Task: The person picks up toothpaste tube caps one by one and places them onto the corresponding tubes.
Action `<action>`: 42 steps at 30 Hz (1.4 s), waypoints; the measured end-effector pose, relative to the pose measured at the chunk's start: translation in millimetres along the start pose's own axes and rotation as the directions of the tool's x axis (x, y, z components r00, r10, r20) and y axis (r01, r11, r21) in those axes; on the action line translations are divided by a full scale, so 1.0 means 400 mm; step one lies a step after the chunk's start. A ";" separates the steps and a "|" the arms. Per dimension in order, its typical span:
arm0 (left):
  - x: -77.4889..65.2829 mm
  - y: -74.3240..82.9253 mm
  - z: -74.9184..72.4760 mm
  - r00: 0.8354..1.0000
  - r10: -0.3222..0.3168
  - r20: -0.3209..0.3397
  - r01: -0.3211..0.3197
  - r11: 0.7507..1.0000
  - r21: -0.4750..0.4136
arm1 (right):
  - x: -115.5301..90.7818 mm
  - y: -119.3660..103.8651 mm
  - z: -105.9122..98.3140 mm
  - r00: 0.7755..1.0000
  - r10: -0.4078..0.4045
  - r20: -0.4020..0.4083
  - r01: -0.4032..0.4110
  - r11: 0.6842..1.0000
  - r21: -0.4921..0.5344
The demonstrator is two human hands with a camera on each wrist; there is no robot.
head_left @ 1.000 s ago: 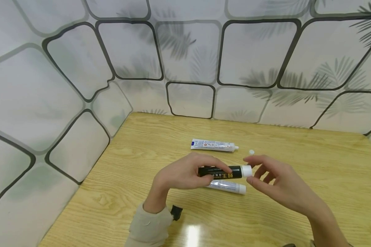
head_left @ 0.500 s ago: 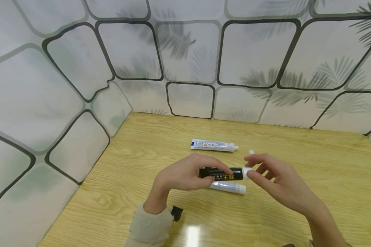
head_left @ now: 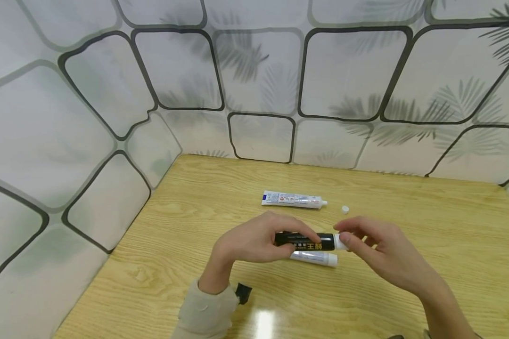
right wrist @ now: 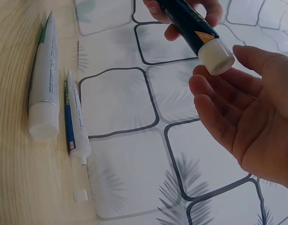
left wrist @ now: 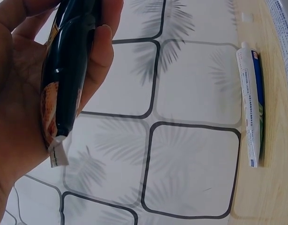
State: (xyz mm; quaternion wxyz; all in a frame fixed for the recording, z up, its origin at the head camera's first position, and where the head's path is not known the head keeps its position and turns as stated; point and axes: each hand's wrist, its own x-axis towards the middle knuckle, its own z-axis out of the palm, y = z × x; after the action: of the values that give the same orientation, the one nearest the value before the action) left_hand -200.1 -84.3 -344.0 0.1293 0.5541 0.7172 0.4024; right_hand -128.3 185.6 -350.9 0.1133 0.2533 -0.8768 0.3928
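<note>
Thumb and fingers of our left hand (head_left: 254,240) pinch the black tube (head_left: 325,242) by its body, lifted off the table (head_left: 428,221), which we judge leaves its white cap (right wrist: 216,58) free for the other hand. Our right hand (head_left: 383,247) curves thumb and fingers round that cap; we cannot tell how firmly they press. On the wood beneath, partly hidden, lies the near tube (head_left: 311,257), its own lid on. Beyond lies the far tube (head_left: 291,199), nozzle bare, a small loose cap (head_left: 345,209) near its tip, probably set there to keep out of our hands' way. Both tubes lie well in from the left edge and apart from the wall (head_left: 263,136), so we reckon our wrists have room to turn; the widest stretch runs to our right.
</note>
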 end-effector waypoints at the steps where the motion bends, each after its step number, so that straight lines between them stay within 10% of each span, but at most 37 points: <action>1: 0.000 0.000 0.000 1.000 0.001 0.000 -0.001 1.000 -0.004 | -0.001 0.000 -0.001 1.000 -0.006 0.013 0.006 1.000 0.003; 10: -0.004 -0.001 -0.002 1.000 -0.003 0.014 0.004 1.000 -0.016 | -0.008 0.010 -0.010 0.990 -0.102 0.098 0.099 0.994 0.040; 42: -0.007 0.001 -0.003 1.000 -0.020 -0.009 0.020 1.000 -0.009 | -0.004 0.010 -0.006 0.996 0.009 0.090 -0.010 1.000 0.012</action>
State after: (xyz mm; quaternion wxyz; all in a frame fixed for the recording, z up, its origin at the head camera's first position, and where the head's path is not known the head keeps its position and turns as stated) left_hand -199.6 -87.4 -343.8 0.1324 0.5443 0.7215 0.4070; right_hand -129.0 190.0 -352.4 0.0705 0.2673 -0.8796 0.3871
